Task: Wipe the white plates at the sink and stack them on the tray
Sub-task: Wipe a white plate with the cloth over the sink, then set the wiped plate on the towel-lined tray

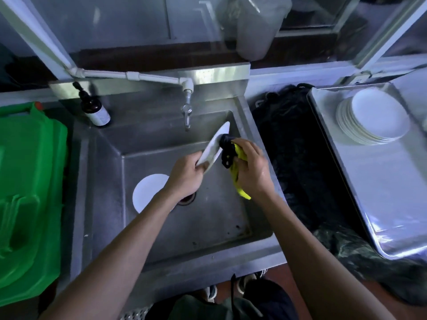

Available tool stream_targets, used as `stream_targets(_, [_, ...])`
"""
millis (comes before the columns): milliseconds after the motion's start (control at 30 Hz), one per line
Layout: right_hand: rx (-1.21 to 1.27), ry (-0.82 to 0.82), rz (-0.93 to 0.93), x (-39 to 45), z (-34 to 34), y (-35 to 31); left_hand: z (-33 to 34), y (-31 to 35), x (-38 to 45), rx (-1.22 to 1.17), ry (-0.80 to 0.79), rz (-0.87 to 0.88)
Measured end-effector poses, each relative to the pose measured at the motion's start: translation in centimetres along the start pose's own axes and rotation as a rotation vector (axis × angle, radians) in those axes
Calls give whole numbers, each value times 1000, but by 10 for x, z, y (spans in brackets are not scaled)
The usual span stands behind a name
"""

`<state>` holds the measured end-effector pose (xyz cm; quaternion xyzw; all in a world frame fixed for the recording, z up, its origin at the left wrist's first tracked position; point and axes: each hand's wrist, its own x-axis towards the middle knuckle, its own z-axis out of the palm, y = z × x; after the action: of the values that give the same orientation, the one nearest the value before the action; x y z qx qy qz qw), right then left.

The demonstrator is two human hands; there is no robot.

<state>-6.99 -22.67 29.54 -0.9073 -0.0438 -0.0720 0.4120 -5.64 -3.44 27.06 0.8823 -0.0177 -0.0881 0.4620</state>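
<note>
My left hand (186,175) grips the near edge of a white plate (217,139), held tilted on edge over the steel sink (161,239). My right hand (251,167) holds a yellow and black cloth (232,158) bunched against the plate's right face. A second white plate (147,192) lies flat on the sink floor, partly hidden by my left forearm. A stack of several white plates (374,116) sits at the far end of the metal tray (381,192) on the right.
A tap (187,112) hangs over the sink's back, with a dark pump bottle (96,110) to its left. A green plastic container (27,192) fills the left side. Dark netted cloth (291,158) lies between sink and tray.
</note>
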Motion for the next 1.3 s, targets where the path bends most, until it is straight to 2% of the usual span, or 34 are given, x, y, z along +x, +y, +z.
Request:
stream_targets(300, [-55,127,135,1,-110,100,74,107,48,361,86,383])
stream_targets(633, [-36,241,162,-11,-237,189,186,243,107,565,37,823])
stream_targets(767, [64,259,153,-14,-279,221,236,284,131,648,46,859])
stream_targets(933, [48,284,268,-21,-315,262,292,321,154,711,-35,848])
stream_targets(1300, [-2,262,299,-28,-347,313,376,330,183,804,-78,931])
